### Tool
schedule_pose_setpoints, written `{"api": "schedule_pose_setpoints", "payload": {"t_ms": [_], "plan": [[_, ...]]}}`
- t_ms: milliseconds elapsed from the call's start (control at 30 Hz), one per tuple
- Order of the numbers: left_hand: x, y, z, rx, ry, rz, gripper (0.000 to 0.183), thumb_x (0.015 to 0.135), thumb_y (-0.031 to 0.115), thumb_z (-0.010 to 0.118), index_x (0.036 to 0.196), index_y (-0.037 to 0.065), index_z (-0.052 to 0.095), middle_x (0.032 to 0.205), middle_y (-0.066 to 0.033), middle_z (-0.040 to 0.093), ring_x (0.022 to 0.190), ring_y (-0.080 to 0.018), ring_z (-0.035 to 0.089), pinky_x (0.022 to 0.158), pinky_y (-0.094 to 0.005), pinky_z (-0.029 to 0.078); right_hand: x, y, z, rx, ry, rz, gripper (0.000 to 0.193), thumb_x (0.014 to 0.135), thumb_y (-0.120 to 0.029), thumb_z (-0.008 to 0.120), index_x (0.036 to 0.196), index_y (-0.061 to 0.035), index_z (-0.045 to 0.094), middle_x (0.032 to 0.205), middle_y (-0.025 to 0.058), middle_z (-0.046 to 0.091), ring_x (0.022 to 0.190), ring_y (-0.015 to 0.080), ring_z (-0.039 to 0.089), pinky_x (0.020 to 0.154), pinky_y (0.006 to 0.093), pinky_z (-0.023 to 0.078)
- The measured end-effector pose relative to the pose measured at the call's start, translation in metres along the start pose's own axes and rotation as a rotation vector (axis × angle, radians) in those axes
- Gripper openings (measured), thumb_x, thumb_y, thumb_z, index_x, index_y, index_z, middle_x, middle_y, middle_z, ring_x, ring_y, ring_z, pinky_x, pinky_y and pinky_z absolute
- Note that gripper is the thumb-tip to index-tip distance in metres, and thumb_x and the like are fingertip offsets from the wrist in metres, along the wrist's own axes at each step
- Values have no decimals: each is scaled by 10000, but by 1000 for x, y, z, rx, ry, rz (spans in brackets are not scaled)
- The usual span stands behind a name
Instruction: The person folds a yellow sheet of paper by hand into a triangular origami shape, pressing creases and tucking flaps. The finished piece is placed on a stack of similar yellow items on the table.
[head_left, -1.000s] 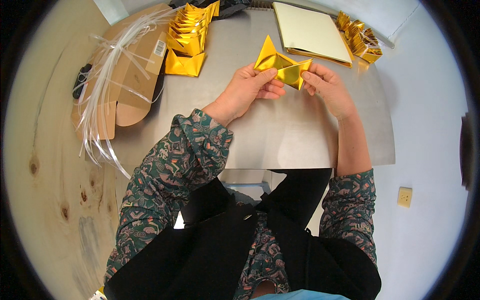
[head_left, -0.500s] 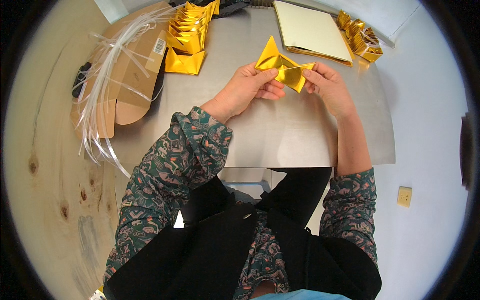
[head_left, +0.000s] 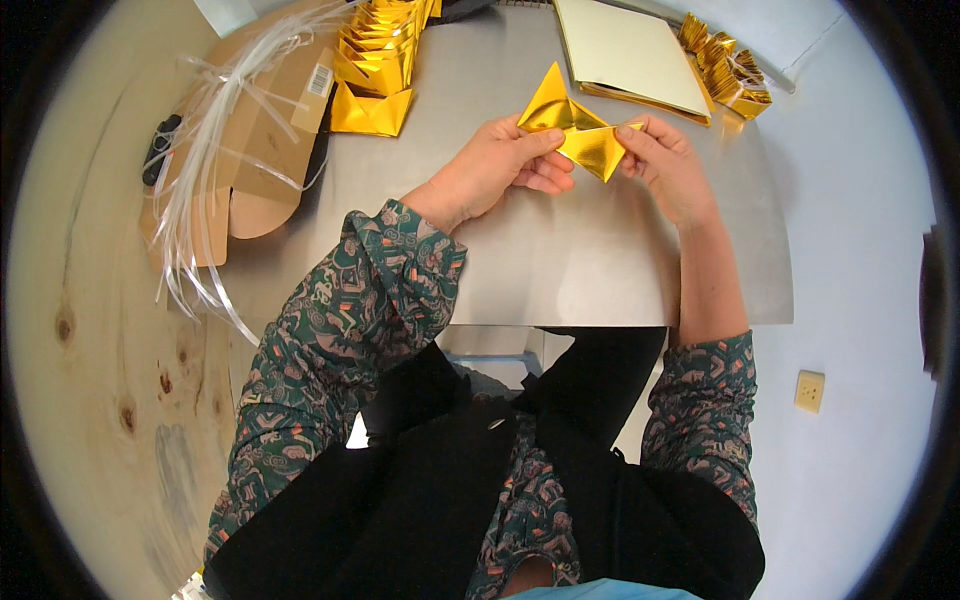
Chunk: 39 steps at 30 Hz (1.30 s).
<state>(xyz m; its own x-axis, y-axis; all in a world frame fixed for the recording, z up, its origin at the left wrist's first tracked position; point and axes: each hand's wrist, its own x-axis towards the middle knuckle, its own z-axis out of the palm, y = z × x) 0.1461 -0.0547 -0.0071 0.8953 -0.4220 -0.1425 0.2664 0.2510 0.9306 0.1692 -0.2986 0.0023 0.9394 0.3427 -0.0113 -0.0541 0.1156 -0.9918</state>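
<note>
At one o'clock above the bench (head_left: 560, 270), folded gold paper (head_left: 592, 150) is pinched by the left hand (head_left: 500, 168) and right hand (head_left: 672, 172).

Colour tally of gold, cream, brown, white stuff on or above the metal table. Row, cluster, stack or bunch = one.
Gold: 3 (held folded piece, left-side row of folded pieces, right-side gold cluster)
Cream: 1 (sheet stack)
Brown: 1 (cardboard)
White: 1 (ribbon bunch)
Total: 6

Glossy gold foil-paper piece (head_left: 595, 152), smooth satin-metal tabletop (head_left: 560, 270), matt cardboard box (head_left: 268, 135), shiny plastic-looking strips (head_left: 218, 120)
</note>
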Motion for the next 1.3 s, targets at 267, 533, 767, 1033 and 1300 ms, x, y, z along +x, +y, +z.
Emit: {"api": "schedule_pose_setpoints", "payload": {"t_ms": [267,533,767,1033,1300], "plan": [[3,-4,-5,-28,-16,16,276,1028,232,596,1175,-2,610,918,-100,720,754,-159,722,693,-270,614,1,0,4,-201,79,-54,143,940,-238,714,972,-99,703,861,-27,656,766,85,561,739,245,449],[6,-9,-5,-1,11,50,281,1030,226,595,1156,-25,610,950,-126,710,774,-183,723,692,-278,617,-1,1,33,-1207,209,-922,283,750,-154,798,1027,-133,741,1121,13,690,1074,241,549,950,374,430],[7,-11,-1,0,13,86,288,1039,214,565,1156,-49,572,943,-134,696,773,-200,729,693,-270,617,-4,3,38,-1238,190,-867,266,741,-144,800,993,-127,718,1084,17,676,1047,256,545,962,388,414],[9,-10,2,66,20,54,402,1069,377,473,1112,-7,585,910,-113,683,716,-165,710,653,-259,598,-2,10,36,-1048,204,-707,192,763,-132,807,863,-108,646,1080,55,657,1077,262,517,966,386,414],[5,-9,3,3,89,133,404,1051,438,517,924,60,580,762,-1,563,551,-76,559,505,-212,471,2,16,26,-835,293,-600,143,818,-113,767,837,-84,628,1091,67,665,1099,251,510,976,373,409]]}}
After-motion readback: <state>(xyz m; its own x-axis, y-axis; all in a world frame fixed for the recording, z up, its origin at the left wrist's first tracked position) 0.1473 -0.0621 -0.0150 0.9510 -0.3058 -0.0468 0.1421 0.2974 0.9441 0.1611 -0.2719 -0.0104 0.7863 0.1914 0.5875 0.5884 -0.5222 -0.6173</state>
